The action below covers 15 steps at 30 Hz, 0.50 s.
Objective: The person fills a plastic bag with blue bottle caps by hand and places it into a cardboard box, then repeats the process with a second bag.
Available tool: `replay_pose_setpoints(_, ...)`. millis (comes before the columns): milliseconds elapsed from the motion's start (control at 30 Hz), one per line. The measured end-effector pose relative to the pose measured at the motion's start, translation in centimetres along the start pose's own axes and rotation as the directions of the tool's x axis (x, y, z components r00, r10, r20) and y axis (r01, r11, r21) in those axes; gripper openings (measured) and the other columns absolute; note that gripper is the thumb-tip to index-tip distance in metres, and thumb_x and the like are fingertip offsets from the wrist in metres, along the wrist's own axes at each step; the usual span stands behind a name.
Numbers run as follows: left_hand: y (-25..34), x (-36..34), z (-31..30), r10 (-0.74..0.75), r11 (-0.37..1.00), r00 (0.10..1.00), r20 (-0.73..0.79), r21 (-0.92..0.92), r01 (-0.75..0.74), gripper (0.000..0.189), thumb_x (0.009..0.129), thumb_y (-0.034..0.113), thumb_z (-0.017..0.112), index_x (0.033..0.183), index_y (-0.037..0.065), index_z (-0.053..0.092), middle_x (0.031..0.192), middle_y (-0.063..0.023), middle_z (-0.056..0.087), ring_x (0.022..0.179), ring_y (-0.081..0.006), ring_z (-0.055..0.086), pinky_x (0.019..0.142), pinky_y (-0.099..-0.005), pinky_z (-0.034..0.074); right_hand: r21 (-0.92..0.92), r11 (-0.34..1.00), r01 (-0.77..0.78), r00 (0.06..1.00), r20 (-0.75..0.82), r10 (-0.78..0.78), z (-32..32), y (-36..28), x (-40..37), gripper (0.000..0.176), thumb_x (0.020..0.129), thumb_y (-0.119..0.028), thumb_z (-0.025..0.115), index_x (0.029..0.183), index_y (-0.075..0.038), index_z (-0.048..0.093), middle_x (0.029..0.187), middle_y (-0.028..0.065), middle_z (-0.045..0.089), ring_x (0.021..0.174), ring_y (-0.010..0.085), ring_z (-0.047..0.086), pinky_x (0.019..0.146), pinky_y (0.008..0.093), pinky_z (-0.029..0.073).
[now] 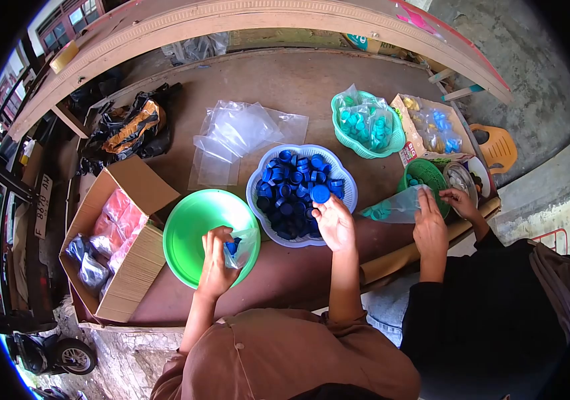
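At the centre of the wooden table (298, 80) stood the pale basket (350, 190) heaped with blue caps (291, 183), which we took as our landmark. Directly over its near rim, our right hand (335, 225) pinched a single blue cap (320, 194) between thumb and fingertips. To the left of the basket, above the green bowl (188, 223), our left hand (216, 265) was clenched around the mouth of a small clear bag (239, 245) that held a few blue caps. Farther left of the basket lay an open cardboard box (135, 270) of filled packets. Behind the basket we saw loose empty bags (238, 130) and a green basket (355, 148) of teal caps. To the basket's right, a co-worker's hands (430, 230) gripped a clear bag (391, 210) containing teal caps.
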<state>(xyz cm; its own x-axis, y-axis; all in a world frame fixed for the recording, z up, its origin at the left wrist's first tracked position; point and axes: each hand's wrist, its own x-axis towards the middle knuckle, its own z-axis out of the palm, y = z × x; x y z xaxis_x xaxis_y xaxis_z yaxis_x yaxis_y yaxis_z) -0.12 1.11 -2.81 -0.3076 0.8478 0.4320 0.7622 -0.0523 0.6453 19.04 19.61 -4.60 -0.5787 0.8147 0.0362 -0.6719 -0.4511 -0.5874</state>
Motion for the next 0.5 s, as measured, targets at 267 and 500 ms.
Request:
replay_pose_setpoints(267,0.0,-0.1,0.5,-0.047,0.995,0.999,-0.007,-0.085,0.046,0.053,0.055,-0.002,0.074,0.092,0.002,0.036,0.106,-0.0181,0.045,0.097,-0.0341,0.043,0.084,-0.0411,0.036,-0.827,0.063,0.558,0.83,0.557,-0.038,8.2,3.6,-2.7,0.014,0.074,-0.014,0.065,0.087,-0.01,0.064,0.107,0.0093,0.053,0.1,0.0243,0.048,0.089,0.0372,0.031)
replay_pose_setpoints(500,0.1,0.0,0.2,-0.069,0.995,0.997,0.02,-0.071,0.07,0.054,0.055,-0.002,0.073,0.094,0.001,0.036,0.106,-0.0186,0.045,0.097,-0.0333,0.043,0.084,-0.0397,0.037,-0.914,-0.226,0.337,0.841,0.4,-0.363,2.0,0.7,1.5,0.013,0.076,-0.013,0.063,0.088,-0.009,0.065,0.092,0.0093,0.058,0.086,0.0271,0.054,0.076,0.0365,0.041)
